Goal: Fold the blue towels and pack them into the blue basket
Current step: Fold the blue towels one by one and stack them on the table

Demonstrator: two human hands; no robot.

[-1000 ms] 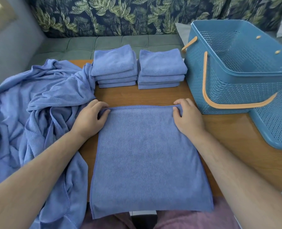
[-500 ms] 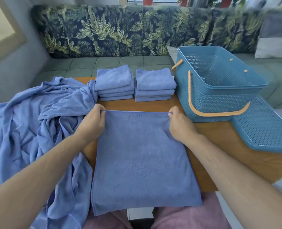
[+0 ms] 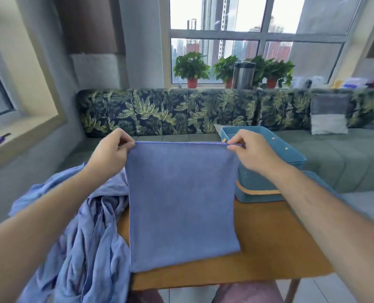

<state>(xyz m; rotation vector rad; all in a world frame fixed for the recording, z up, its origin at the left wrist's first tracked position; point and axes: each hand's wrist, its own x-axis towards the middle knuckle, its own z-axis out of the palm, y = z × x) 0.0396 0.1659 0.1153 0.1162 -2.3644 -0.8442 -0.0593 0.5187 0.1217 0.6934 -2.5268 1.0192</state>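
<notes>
A blue towel [image 3: 181,204] hangs upright in front of me, its lower edge resting on the wooden table [image 3: 269,248]. My left hand [image 3: 109,156] pinches its top left corner and my right hand [image 3: 254,152] pinches its top right corner. The blue basket [image 3: 291,158] with an orange handle stands behind the towel at the right, partly hidden by it and by my right arm. The stacks of folded towels are hidden behind the raised towel.
A heap of unfolded blue towels [image 3: 87,237] spills over the table's left side. The basket's blue lid [image 3: 319,180] lies to the right under my forearm. Behind runs a leaf-patterned sofa [image 3: 170,112] with a grey cushion [image 3: 328,114], and potted plants [image 3: 191,68] on the windowsill.
Both hands have lifted the towel's far edge off the table to chest height, so it now hangs upright. The view has tilted up, and the folded stacks are now hidden.
</notes>
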